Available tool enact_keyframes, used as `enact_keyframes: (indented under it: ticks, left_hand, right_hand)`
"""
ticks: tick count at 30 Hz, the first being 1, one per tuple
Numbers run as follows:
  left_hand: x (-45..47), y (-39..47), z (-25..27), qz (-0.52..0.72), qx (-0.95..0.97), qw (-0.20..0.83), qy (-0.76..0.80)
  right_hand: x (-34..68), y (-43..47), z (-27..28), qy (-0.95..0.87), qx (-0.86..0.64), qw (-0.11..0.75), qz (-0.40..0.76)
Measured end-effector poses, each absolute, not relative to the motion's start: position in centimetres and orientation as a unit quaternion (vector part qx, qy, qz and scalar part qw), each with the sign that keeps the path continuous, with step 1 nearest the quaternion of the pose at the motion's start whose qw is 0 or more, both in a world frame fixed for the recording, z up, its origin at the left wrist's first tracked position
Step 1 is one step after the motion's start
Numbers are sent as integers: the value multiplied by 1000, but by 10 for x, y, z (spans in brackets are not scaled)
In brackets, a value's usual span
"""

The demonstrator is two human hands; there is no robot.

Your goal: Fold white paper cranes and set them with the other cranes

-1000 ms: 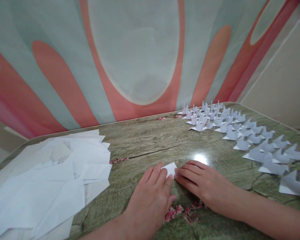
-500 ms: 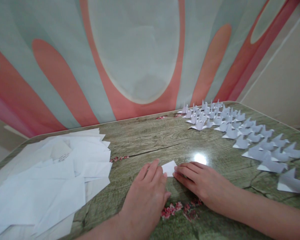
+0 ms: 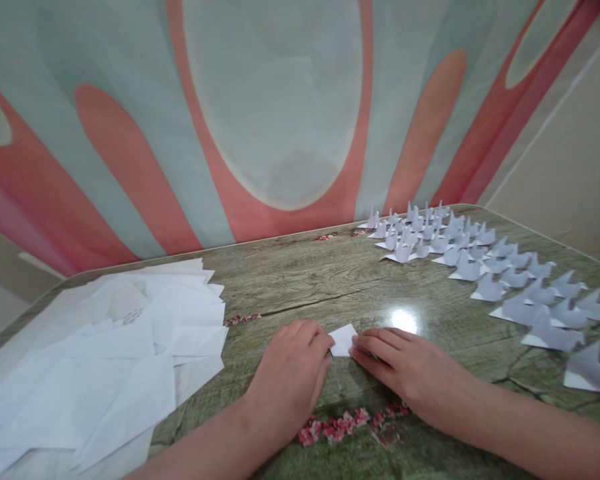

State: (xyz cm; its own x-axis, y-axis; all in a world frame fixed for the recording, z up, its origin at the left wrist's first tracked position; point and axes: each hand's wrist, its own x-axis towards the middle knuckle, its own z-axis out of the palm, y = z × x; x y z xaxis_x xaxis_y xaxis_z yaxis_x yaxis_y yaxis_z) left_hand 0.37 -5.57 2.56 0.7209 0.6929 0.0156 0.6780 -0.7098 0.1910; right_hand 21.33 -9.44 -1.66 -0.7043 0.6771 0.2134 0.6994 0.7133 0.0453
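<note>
left hand [image 3: 293, 373] | fingers: outstretched earlier, now curled at the white paper [image 3: 343, 341]

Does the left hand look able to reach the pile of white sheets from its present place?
Probably yes: the left hand has the pile of white sheets on its own side, and only tabletop shows between them. Its fingers, though, seem to touch the small folded paper.

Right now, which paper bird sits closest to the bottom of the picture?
The origami bird at lower right, running to the picture's right edge; all the other birds stand farther up.
</note>
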Motion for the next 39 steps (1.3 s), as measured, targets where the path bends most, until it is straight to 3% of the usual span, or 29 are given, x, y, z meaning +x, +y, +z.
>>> enact_keyframes:
  ticks: [13, 27, 30, 33, 39]
  left_hand:
    - [9, -73, 12, 19, 943, -72, 323]
    - [12, -72, 5, 32, 958, -107, 265]
    - [13, -71, 6, 16, 961, -98, 259]
    - [13, -71, 7, -1, 963, -85, 254]
    - [13, -70, 11, 4, 963, -56, 263]
  right_hand:
    - [213, -95, -15, -918, -384, 94, -44]
    - [215, -97, -10, -913, -394, 92, -51]
    - [225, -91, -10, -912, -390, 125, -25]
    - [233, -80, -14, -882, -415, 219, 32]
    - [225, -68, -19, -843, -432, 276, 164]
